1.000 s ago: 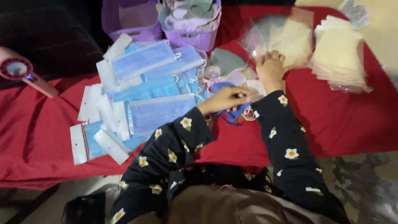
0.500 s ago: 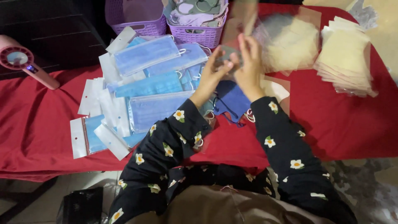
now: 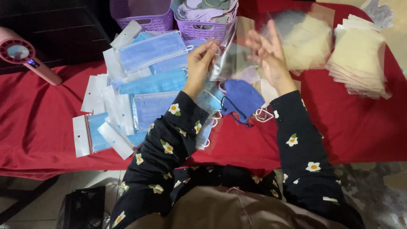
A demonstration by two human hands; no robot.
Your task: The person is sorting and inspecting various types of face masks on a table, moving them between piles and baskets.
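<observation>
My left hand [image 3: 200, 63] and my right hand [image 3: 268, 51] are raised above the red cloth [image 3: 38, 123], holding a clear plastic sleeve [image 3: 232, 57] between them. The left hand pinches its left edge; the right hand's fingers are spread against its right side. A grey mask seems to sit inside the sleeve, but blur hides the detail. Below the hands a dark blue mask [image 3: 241, 98] lies on loose pale masks [image 3: 265, 91]. Packaged light blue masks [image 3: 148, 80] are piled to the left of my left hand.
Two purple baskets [image 3: 203, 26] stand at the back, one filled with masks. Clear sleeves [image 3: 303, 40] and a stack of cream packets [image 3: 360, 59] lie at the right. A pink handheld fan [image 3: 29, 57] rests at the far left. A black object [image 3: 82, 208] sits on the floor.
Both hands rose from the pile on the cloth and now hold a clear sleeve up between them. The dark blue mask is left lying uncovered below.
</observation>
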